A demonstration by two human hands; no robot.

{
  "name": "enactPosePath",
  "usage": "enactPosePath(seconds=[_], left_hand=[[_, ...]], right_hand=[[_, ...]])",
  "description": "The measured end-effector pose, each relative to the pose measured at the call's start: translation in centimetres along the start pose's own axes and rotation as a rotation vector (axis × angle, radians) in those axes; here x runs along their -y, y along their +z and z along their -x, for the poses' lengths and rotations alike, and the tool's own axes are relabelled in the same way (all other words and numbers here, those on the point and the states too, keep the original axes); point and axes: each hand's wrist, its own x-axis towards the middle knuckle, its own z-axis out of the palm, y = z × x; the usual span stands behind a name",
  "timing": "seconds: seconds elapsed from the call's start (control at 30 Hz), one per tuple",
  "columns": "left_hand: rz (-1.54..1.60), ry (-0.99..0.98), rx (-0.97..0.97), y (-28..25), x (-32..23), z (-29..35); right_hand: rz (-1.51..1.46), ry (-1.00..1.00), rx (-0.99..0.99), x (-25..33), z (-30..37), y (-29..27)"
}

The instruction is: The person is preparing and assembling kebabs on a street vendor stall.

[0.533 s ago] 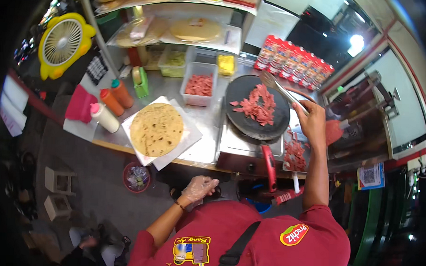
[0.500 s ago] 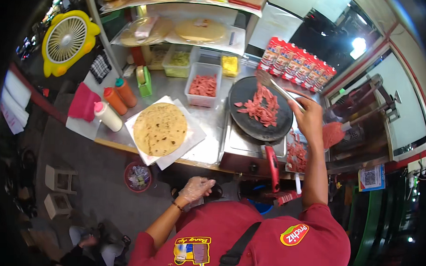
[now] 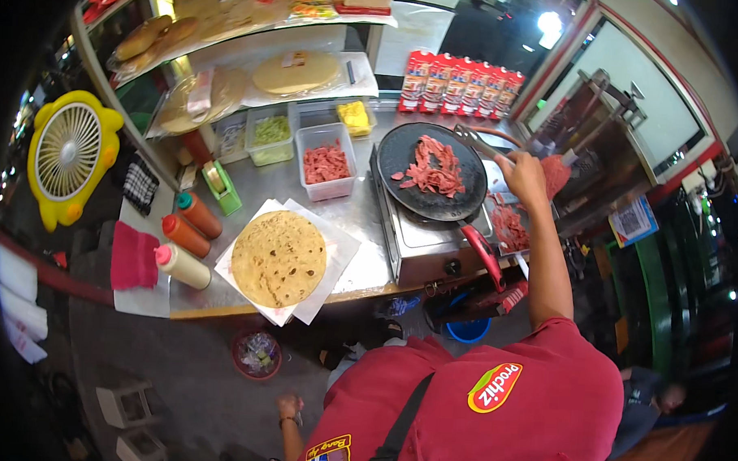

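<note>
My right hand point(image 3: 524, 177) is closed round the handle of a long metal utensil with a slotted end point(image 3: 473, 140). That end is at the right rim of a round black griddle pan point(image 3: 396, 154), just apart from a heap of pink shredded meat point(image 3: 433, 169) lying on it. The pan sits on a steel stove point(image 3: 424, 239), its red handle point(image 3: 486, 255) pointing toward me. My left hand point(image 3: 290, 406) hangs low beside my body, away from the counter; its fingers are too small and foreshortened to read. A browned flatbread point(image 3: 279, 258) lies on white paper point(image 3: 341, 250) left of the stove.
Beyond the bread stand a tub of shredded meat point(image 3: 326, 164), a tub of green shreds point(image 3: 271, 134) and yellow slices point(image 3: 353, 116). Sauce bottles point(image 3: 182, 266) and a tape dispenser point(image 3: 222, 186) are at left. A meat tray point(image 3: 509, 227) adjoins the stove; red cartons point(image 3: 459, 86) line the back.
My left hand has dropped lower, down beside my body. My right hand still holds the utensil, its end now at the pan's right rim. The whole view has tilted and shifted.
</note>
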Motion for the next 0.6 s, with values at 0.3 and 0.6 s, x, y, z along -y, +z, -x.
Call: enactPosePath(seconds=[0.3,0.6], left_hand=[[0.978,-0.463,0.175,2.2,0.8,-0.8],[1.294,-0.481,-0.113,-5.0,2.8,-5.5]], right_hand=[[0.002,0.033,-0.229,-3.0,4.9,0.3],[-0.272,-0.139,-0.265,6.5,4.7,1.2]])
